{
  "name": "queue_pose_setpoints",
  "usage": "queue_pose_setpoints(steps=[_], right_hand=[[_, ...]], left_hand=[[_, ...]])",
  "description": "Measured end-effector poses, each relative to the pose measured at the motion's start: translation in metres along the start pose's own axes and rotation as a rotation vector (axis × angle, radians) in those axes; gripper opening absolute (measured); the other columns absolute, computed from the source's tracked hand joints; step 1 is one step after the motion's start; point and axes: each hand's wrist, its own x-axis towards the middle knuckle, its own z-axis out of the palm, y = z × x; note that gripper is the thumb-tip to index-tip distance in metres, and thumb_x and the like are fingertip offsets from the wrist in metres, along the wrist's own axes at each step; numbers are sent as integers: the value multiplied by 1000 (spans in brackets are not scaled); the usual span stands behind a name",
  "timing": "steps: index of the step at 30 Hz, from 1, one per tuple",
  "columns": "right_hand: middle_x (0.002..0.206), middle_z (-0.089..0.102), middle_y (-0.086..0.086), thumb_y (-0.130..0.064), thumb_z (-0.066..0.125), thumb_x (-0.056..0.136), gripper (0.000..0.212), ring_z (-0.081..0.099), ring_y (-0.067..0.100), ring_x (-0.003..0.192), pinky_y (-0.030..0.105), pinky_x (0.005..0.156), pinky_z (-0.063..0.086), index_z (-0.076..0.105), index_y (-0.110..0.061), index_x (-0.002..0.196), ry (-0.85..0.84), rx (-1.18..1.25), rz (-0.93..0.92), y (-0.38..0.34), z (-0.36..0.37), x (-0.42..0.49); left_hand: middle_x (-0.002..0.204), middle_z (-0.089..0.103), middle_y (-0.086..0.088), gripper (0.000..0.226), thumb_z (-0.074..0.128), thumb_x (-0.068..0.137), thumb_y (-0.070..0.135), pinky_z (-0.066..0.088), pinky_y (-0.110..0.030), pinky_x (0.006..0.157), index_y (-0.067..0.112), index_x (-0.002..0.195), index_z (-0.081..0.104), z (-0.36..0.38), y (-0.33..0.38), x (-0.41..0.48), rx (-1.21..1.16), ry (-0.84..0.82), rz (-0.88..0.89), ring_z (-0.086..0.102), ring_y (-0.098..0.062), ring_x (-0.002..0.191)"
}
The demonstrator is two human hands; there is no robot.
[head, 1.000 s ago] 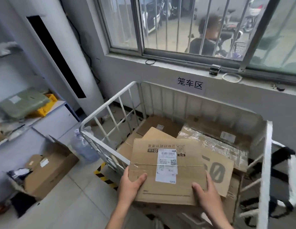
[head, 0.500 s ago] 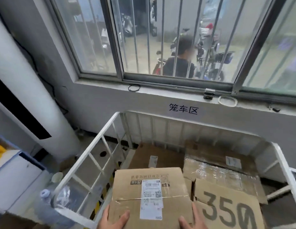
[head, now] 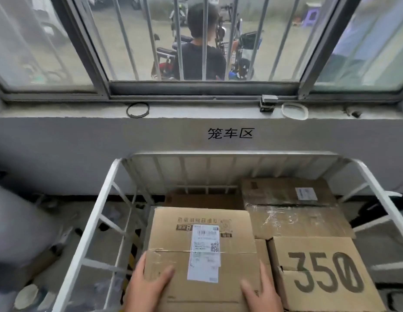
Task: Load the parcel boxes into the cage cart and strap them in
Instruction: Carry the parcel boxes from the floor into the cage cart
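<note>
Cardboard flexes, so with your left hand (head: 148,287) and right hand (head: 261,293) gripping the near corners of the labelled box (head: 202,244), thumbs on top, lower it level into the left side of the cage cart (head: 106,190), snug beside the 350 box (head: 320,273) and in front of the taped box (head: 293,212).

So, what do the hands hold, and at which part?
The labelled box: left hand grips its near left corner, right hand its near right corner.
</note>
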Motion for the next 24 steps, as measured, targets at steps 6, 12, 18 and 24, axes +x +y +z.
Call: queue_pose_setpoints(steps=[6,12,18,24], right_hand=[[133,55,-24,-47,64,90,74,56,4,119,33,101,47,27,-40,154,-50,67,-257,-82,4,97],[121,60,-19,-37,65,91,58,58,0,109,26,90,48,39,-37,144,-7,74,-337,-105,16,234],[119,57,-26,-28,65,91,60,56,-8,107,28,100,46,36,-35,143,-49,83,-216,-36,57,341],[130,62,-6,-18,71,88,70,59,14,119,26,103,43,32,-18,147,-134,-39,-5,30,85,404]], left_hand=[[115,66,20,70,82,72,55,51,-42,94,41,132,51,24,52,116,24,-52,199,64,-12,108],[122,66,7,62,78,85,31,54,-37,92,27,140,49,91,64,242,-94,-121,251,64,-11,108],[120,67,12,61,80,79,43,56,-35,85,38,131,49,169,-3,346,-73,-161,209,66,-8,104],[121,65,1,96,82,62,49,47,-38,95,23,144,42,225,-71,398,22,-201,62,63,-18,106]])
